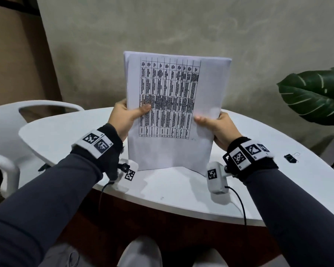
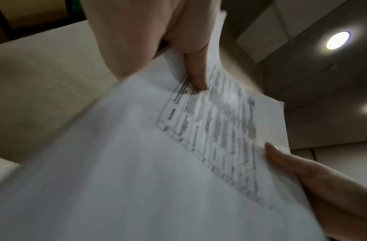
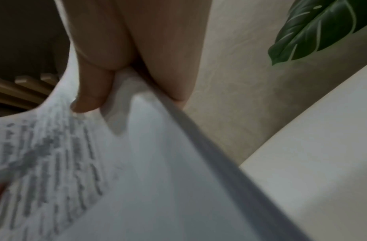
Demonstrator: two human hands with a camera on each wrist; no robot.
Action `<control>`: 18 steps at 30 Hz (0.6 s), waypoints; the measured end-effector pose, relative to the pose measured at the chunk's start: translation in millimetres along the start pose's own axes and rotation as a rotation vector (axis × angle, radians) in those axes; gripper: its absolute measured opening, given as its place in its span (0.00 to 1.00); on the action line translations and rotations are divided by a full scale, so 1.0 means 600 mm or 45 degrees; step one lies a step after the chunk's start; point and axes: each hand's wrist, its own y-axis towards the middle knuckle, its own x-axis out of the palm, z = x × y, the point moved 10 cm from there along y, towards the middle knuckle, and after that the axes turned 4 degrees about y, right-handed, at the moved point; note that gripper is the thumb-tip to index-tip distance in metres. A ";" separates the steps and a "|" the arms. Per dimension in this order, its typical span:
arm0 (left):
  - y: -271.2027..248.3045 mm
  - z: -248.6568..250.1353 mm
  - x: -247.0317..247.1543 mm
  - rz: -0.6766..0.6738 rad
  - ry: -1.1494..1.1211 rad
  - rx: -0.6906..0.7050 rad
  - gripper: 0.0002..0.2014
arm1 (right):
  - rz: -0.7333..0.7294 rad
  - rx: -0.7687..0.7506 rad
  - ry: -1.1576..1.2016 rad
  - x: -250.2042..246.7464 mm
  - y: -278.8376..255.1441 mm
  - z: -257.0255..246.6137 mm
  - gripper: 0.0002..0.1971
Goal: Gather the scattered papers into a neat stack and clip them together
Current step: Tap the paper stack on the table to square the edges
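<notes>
A stack of white papers (image 1: 174, 112) with a printed table on the front sheet stands upright, its bottom edge on the white table (image 1: 66, 132). My left hand (image 1: 127, 114) grips the stack's left edge, thumb across the print. My right hand (image 1: 214, 124) grips the right edge, thumb on the front sheet. The left wrist view shows the papers (image 2: 157, 163) with the left thumb (image 2: 195, 73) on the print and the right thumb (image 2: 281, 156) at the far edge. The right wrist view shows the stack (image 3: 157, 163) pinched under the right thumb (image 3: 91, 97). A black binder clip (image 1: 292, 158) lies on the table to the right.
A white chair (image 1: 27, 116) stands at the left of the table. A large green leaf (image 1: 314, 95) hangs at the right, also in the right wrist view as a leaf (image 3: 314, 32). A grey wall (image 1: 181, 26) rises just behind the table.
</notes>
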 end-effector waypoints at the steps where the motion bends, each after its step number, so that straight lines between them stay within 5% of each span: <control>1: -0.003 -0.007 0.001 -0.030 0.006 -0.009 0.20 | -0.028 0.053 -0.016 0.000 -0.006 0.015 0.20; 5: -0.002 -0.023 0.000 -0.106 0.007 -0.044 0.34 | -0.042 0.126 -0.024 0.001 -0.014 0.034 0.38; 8: -0.005 -0.033 0.003 -0.139 0.056 -0.076 0.32 | -0.033 0.121 -0.006 0.003 -0.015 0.032 0.43; 12: -0.011 -0.040 -0.001 -0.080 0.082 -0.091 0.15 | -0.049 0.114 0.003 0.000 -0.014 0.035 0.38; 18: -0.014 -0.038 0.000 -0.002 0.072 -0.054 0.11 | -0.074 0.088 0.016 -0.003 -0.014 0.032 0.33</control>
